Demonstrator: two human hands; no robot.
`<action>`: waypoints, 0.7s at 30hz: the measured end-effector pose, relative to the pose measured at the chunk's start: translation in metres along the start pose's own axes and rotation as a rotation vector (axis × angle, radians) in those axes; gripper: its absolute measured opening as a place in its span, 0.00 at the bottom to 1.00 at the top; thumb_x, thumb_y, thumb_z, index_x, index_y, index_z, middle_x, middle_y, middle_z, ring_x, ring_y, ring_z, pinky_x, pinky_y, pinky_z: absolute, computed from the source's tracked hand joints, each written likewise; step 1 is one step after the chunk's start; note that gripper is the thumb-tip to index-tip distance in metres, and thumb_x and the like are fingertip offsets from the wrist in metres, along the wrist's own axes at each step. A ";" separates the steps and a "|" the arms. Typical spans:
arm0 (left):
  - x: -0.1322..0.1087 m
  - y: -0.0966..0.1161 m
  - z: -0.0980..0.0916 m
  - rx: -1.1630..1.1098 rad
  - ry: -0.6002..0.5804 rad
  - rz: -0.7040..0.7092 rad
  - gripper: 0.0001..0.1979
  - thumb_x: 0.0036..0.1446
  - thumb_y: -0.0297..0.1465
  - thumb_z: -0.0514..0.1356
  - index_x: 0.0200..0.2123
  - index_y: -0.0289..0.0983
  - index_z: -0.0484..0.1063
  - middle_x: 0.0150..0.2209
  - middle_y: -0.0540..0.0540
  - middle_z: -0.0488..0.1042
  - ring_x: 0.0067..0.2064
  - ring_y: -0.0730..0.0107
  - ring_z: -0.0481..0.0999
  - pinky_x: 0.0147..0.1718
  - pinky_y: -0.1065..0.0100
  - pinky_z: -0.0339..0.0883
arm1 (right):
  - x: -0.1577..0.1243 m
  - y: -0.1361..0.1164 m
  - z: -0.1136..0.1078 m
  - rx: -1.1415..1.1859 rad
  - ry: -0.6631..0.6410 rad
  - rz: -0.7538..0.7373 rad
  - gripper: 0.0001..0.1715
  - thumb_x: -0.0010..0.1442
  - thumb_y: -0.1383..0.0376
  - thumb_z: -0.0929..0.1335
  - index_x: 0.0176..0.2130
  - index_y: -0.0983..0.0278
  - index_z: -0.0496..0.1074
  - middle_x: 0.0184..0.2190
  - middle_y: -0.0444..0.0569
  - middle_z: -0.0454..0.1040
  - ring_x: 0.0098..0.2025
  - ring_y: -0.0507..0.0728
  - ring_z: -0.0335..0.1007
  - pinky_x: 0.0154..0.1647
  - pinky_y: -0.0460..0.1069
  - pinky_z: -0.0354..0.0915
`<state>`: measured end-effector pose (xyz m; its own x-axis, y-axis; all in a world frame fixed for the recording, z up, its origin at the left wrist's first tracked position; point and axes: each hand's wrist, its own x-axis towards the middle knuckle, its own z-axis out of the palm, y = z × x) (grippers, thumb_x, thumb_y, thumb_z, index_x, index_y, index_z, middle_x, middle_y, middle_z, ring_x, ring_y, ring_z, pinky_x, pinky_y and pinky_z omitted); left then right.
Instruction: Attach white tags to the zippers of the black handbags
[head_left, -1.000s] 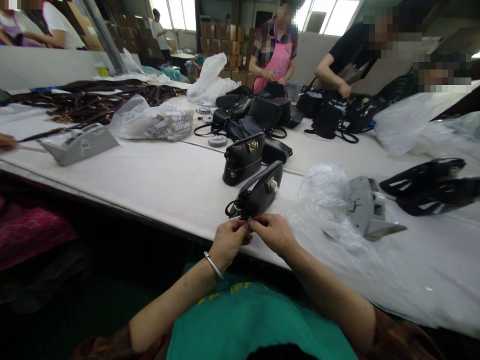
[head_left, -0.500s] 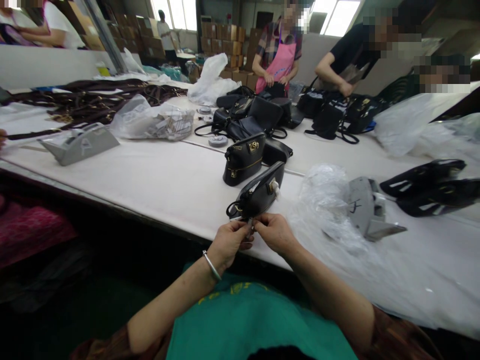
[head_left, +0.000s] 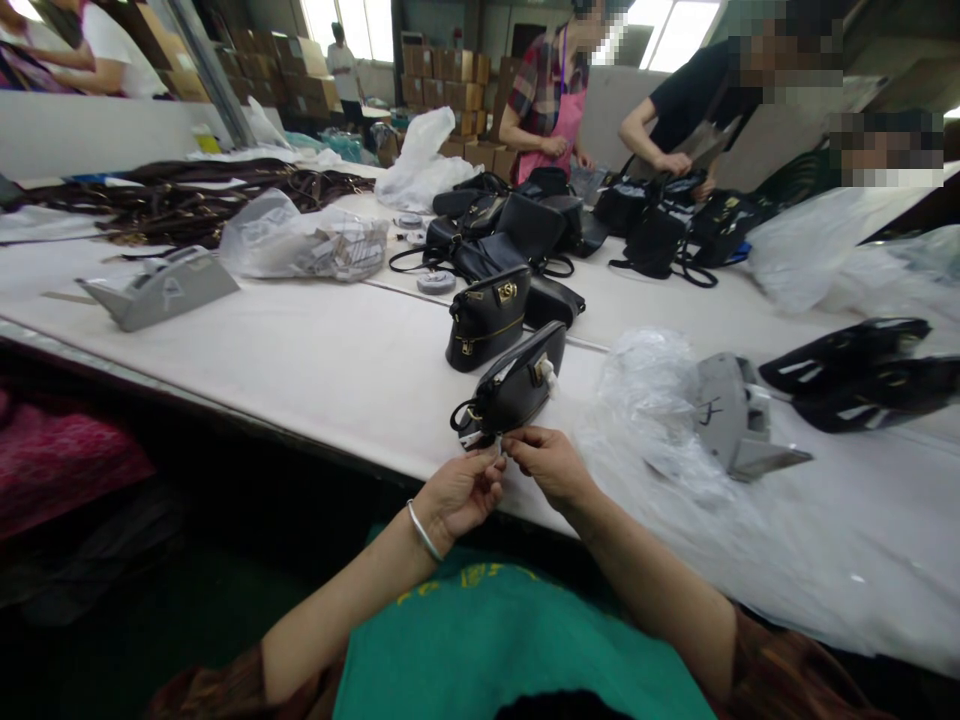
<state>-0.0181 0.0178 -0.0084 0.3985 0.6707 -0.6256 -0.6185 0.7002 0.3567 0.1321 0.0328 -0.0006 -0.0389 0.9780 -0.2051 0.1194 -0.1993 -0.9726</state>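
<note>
Grey dispenser (head_left: 165, 292) sits at left, its marking hard to read. The left hand (head_left: 457, 493) pinches a small pale piece (head_left: 499, 447) – nature not discernible – at the near end of the black bag (head_left: 519, 392), which rests by the near edge of the white table (head_left: 322, 370). The right hand (head_left: 551, 465) brings thumb and forefinger to the same piece; whether it grips cannot be told. At far right, dark bags (head_left: 862, 385) run out of view – partly cut off.
</note>
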 end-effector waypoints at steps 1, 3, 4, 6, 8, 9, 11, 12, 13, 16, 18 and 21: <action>0.000 0.001 0.000 0.000 0.002 -0.019 0.03 0.60 0.24 0.62 0.32 0.32 0.70 0.26 0.52 0.71 0.20 0.84 0.70 0.19 0.80 0.68 | 0.000 0.000 0.000 0.010 0.000 0.010 0.12 0.47 0.59 0.72 0.28 0.65 0.80 0.23 0.45 0.75 0.25 0.52 0.63 0.28 0.48 0.58; -0.001 0.003 0.001 0.025 0.009 -0.026 0.05 0.61 0.24 0.60 0.32 0.32 0.70 0.25 0.51 0.70 0.19 0.84 0.69 0.18 0.80 0.67 | 0.000 -0.001 0.000 0.020 0.007 0.024 0.13 0.46 0.58 0.72 0.28 0.65 0.81 0.23 0.45 0.74 0.24 0.51 0.61 0.27 0.48 0.56; -0.002 0.004 0.002 0.049 0.010 -0.014 0.05 0.61 0.24 0.60 0.32 0.32 0.71 0.25 0.51 0.71 0.19 0.84 0.68 0.17 0.80 0.67 | 0.000 -0.001 -0.001 0.029 0.007 0.033 0.13 0.46 0.58 0.73 0.28 0.65 0.81 0.22 0.44 0.73 0.24 0.51 0.60 0.26 0.48 0.56; -0.002 0.005 0.002 0.113 0.007 0.024 0.03 0.60 0.24 0.61 0.32 0.32 0.71 0.26 0.51 0.71 0.19 0.84 0.67 0.17 0.80 0.66 | 0.000 0.000 -0.001 0.066 -0.009 0.067 0.14 0.45 0.57 0.74 0.28 0.66 0.80 0.21 0.44 0.72 0.23 0.50 0.58 0.25 0.48 0.54; -0.001 0.005 0.001 0.175 -0.003 0.062 0.02 0.59 0.24 0.63 0.33 0.32 0.72 0.26 0.50 0.71 0.19 0.85 0.67 0.17 0.80 0.65 | 0.002 0.002 -0.002 0.124 -0.033 0.123 0.16 0.43 0.57 0.75 0.29 0.66 0.80 0.20 0.44 0.71 0.21 0.49 0.56 0.23 0.48 0.52; -0.001 0.005 0.000 0.196 -0.010 0.075 0.02 0.59 0.24 0.63 0.33 0.32 0.73 0.26 0.50 0.71 0.19 0.85 0.66 0.17 0.80 0.66 | 0.003 0.003 -0.003 0.158 -0.047 0.158 0.17 0.43 0.56 0.76 0.29 0.67 0.79 0.20 0.44 0.71 0.20 0.48 0.56 0.22 0.47 0.50; -0.001 0.005 -0.001 0.215 -0.026 0.086 0.02 0.58 0.25 0.64 0.34 0.32 0.73 0.27 0.50 0.71 0.18 0.85 0.66 0.18 0.80 0.66 | 0.005 0.006 -0.004 0.230 -0.079 0.231 0.20 0.41 0.55 0.78 0.29 0.67 0.78 0.19 0.43 0.70 0.19 0.47 0.54 0.21 0.47 0.47; -0.002 0.006 -0.001 0.215 -0.031 0.081 0.02 0.59 0.25 0.64 0.34 0.32 0.73 0.27 0.50 0.71 0.18 0.86 0.65 0.18 0.80 0.66 | 0.006 0.008 -0.005 0.268 -0.103 0.268 0.21 0.40 0.55 0.78 0.30 0.68 0.78 0.18 0.43 0.69 0.18 0.47 0.53 0.20 0.46 0.45; -0.002 0.007 -0.001 0.212 -0.033 0.067 0.02 0.59 0.25 0.63 0.35 0.32 0.73 0.27 0.50 0.71 0.18 0.86 0.65 0.18 0.80 0.66 | 0.007 0.009 -0.006 0.306 -0.134 0.303 0.22 0.40 0.55 0.79 0.30 0.68 0.78 0.17 0.42 0.68 0.18 0.46 0.51 0.20 0.46 0.43; -0.003 0.011 -0.001 0.177 -0.033 -0.021 0.01 0.60 0.25 0.62 0.35 0.32 0.73 0.27 0.51 0.71 0.17 0.87 0.64 0.18 0.80 0.67 | 0.008 0.009 -0.006 0.406 -0.233 0.367 0.23 0.39 0.55 0.80 0.29 0.68 0.76 0.17 0.41 0.67 0.17 0.45 0.48 0.19 0.45 0.39; -0.003 0.014 -0.002 0.137 -0.039 -0.091 0.01 0.60 0.25 0.62 0.35 0.33 0.72 0.27 0.52 0.70 0.17 0.88 0.64 0.18 0.81 0.67 | 0.007 0.007 -0.005 0.466 -0.293 0.382 0.22 0.39 0.56 0.81 0.29 0.68 0.76 0.18 0.42 0.69 0.18 0.45 0.49 0.19 0.45 0.39; -0.004 0.016 -0.004 0.116 -0.056 -0.130 0.03 0.59 0.25 0.64 0.34 0.33 0.72 0.26 0.53 0.70 0.17 0.88 0.64 0.19 0.80 0.68 | 0.006 0.006 -0.001 0.542 -0.336 0.398 0.21 0.39 0.57 0.81 0.28 0.68 0.76 0.20 0.44 0.71 0.20 0.46 0.56 0.20 0.44 0.41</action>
<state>-0.0322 0.0248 -0.0032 0.5094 0.5827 -0.6332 -0.4779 0.8035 0.3550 0.1332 0.0373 -0.0074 -0.4059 0.7715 -0.4900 -0.3139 -0.6212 -0.7181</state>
